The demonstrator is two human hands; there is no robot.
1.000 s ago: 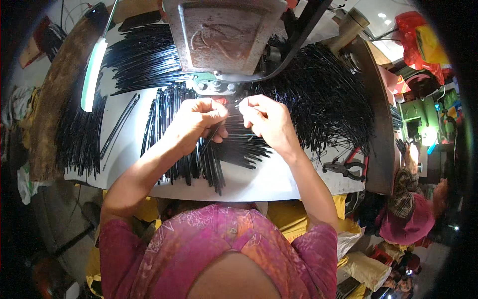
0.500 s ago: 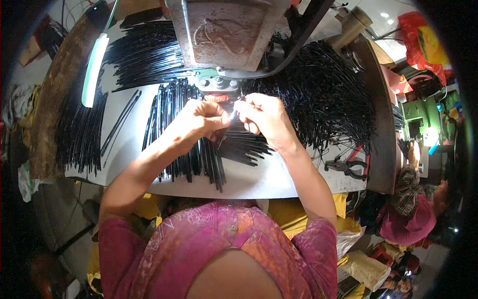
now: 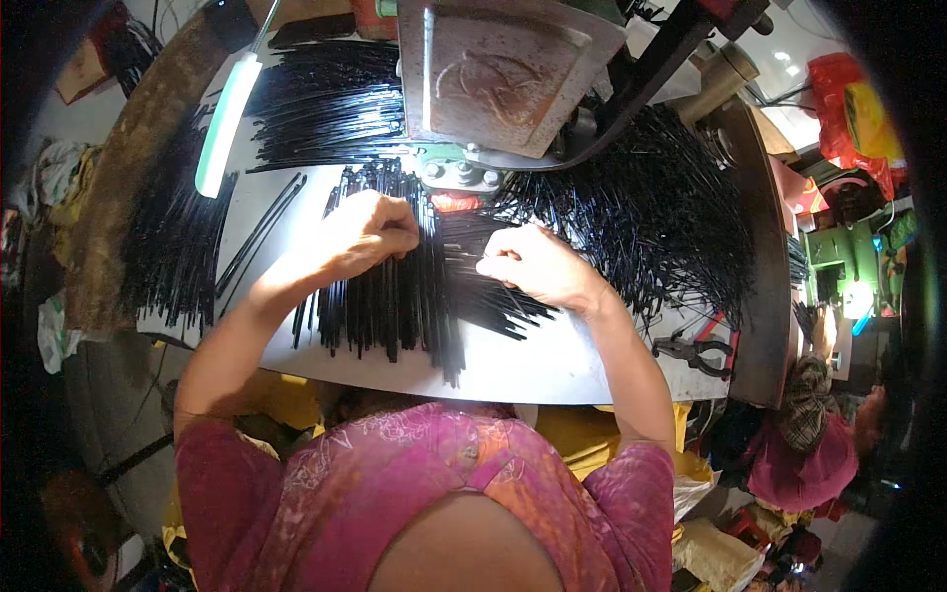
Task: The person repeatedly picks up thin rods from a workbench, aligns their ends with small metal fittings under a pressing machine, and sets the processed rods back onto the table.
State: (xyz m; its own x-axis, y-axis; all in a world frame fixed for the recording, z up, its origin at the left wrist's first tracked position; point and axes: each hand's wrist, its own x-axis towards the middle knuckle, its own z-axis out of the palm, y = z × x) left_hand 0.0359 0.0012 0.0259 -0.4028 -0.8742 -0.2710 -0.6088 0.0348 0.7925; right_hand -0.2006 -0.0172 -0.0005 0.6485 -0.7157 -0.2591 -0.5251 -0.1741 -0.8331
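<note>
My left hand [image 3: 367, 235] is over the middle pile of thin black rods [image 3: 385, 306], fingers curled and thumb pressed against them. What it holds, if anything, is hidden. To its right my right hand [image 3: 543, 268] is closed above a smaller fan of black rods [image 3: 488, 286], fingertips bent inward. Nothing can be made out between its fingers. The two hands are apart. Just beyond them is the bolted metal part [image 3: 460, 176] of a machine, with a red piece [image 3: 456, 202] below it.
The machine's grey metal housing [image 3: 503, 79] stands ahead. More black rods [image 3: 641, 207] lie heaped at right, with others [image 3: 178, 247] at left. Black pliers [image 3: 695, 353] lie near the right edge. A white-green lamp [image 3: 227, 128] hangs at left. Another person [image 3: 804, 459] works at far right.
My hands were together in front of the machine, fingers meeting at a small thing. Now they have separated, the left over the middle pile and the right lower, over the smaller fan.
</note>
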